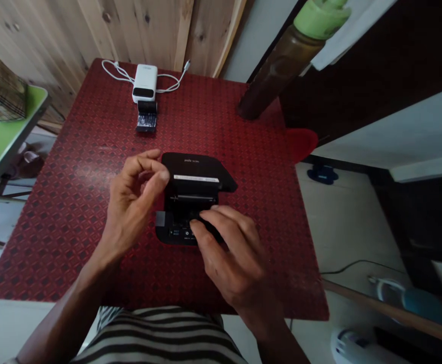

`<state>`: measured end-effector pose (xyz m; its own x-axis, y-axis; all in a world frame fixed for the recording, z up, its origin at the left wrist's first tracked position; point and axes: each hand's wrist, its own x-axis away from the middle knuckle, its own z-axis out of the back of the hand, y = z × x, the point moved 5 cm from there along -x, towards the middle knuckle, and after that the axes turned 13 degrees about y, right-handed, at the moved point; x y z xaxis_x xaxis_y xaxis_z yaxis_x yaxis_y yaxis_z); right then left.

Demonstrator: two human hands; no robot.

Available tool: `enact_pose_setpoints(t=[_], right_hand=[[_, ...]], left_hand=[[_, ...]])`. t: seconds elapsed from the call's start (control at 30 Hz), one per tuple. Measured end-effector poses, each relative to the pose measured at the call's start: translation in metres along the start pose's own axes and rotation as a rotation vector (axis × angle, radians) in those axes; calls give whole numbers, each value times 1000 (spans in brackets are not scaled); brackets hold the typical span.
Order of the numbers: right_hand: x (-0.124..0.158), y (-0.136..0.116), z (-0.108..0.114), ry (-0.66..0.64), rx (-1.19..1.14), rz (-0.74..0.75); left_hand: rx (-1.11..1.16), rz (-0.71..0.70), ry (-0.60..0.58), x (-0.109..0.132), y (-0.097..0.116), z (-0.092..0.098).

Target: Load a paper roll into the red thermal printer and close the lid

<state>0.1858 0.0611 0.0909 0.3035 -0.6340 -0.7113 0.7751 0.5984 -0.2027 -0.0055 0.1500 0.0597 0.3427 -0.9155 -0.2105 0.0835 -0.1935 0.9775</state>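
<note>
A small black device that looks like a compact photo printer (163, 233) lies on the table before me, its lid (200, 167) raised and folded back. A pale label strip runs across the lid's underside. At the lid's left edge, my left hand (135, 189) has its thumb and forefinger brought together on the corner, the other fingers curled. My right hand (234, 247) reaches over the front right of the device. Its extended fingers touch the dark inside, just above the printed buttons. The right thumb is hidden, as is whatever lies under those fingertips.
Behind the device are a white power bank (145, 81) with a white cable and a small black cartridge-like piece (147, 116). A brown bottle (281, 71) with a green cap stands at the table's (72, 202) back right. A green table (1, 136) is on the left.
</note>
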Motion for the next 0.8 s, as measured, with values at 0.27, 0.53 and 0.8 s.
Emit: enact_pose_setpoints(t=[0.27, 0.53, 0.8], right_hand=[[13, -2, -10, 66, 59, -72], [8, 1, -12, 18, -31, -157], [10, 2, -12, 10, -59, -178]], left_hand=[[52, 313, -65, 44, -31, 13], [77, 415, -78, 52, -34, 10], [42, 414, -63, 51, -37, 10]])
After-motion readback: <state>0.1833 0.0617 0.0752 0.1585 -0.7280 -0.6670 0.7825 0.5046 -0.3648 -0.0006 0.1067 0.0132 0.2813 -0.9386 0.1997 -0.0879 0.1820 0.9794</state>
